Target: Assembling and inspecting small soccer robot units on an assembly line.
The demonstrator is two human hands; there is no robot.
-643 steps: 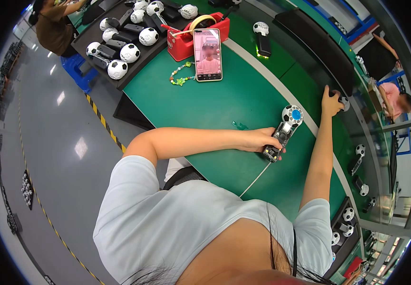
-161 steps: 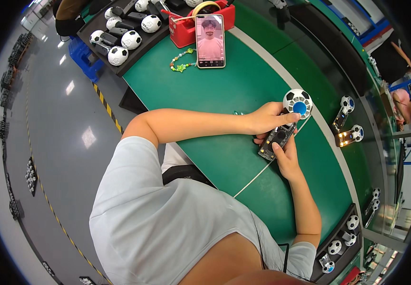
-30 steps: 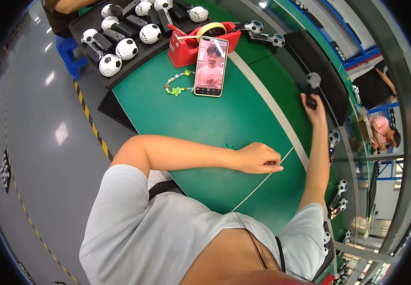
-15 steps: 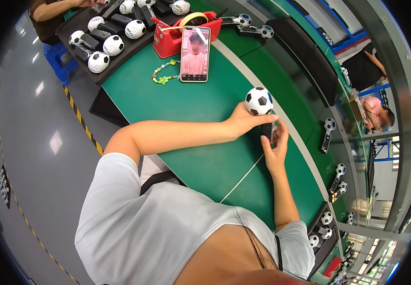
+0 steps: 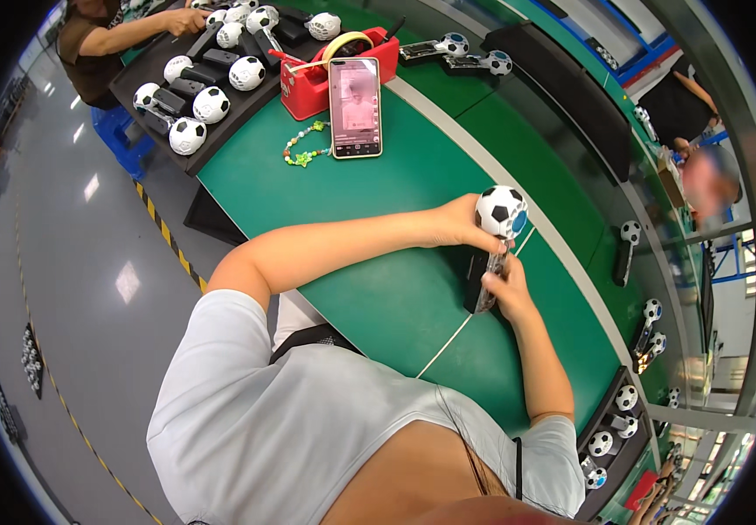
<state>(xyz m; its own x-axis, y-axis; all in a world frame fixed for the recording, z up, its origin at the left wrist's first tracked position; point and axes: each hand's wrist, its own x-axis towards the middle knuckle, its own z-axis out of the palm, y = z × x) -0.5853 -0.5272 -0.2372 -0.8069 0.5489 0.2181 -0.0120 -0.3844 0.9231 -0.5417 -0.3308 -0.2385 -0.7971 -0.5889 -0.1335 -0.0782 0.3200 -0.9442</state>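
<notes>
A handheld device with a soccer-ball head [image 5: 501,212] is held upright between both hands over the green table [image 5: 351,201]. Its head is black and white with a blue round part on the right side; below is a black and clear handle [image 5: 480,282]. My left hand [image 5: 463,223] is wrapped around the device just under the ball, its fingers partly hidden behind it. Lower down, my right hand [image 5: 509,284] grips the handle from the right, thumb on its near face.
A phone [image 5: 356,109] leans on a red tape dispenser [image 5: 308,94] beside a beaded strap [image 5: 303,159]. Similar ball devices fill a black tray [image 5: 236,114] at left; more lie on the dark green belt [image 5: 448,109] and at lower right. A co-worker's hand [image 5: 187,21] reaches over the tray.
The device has turned, bringing its blue part and clear handle side into sight. My right hand now sits lower on the handle. The co-worker's arm has stretched further over the tray.
</notes>
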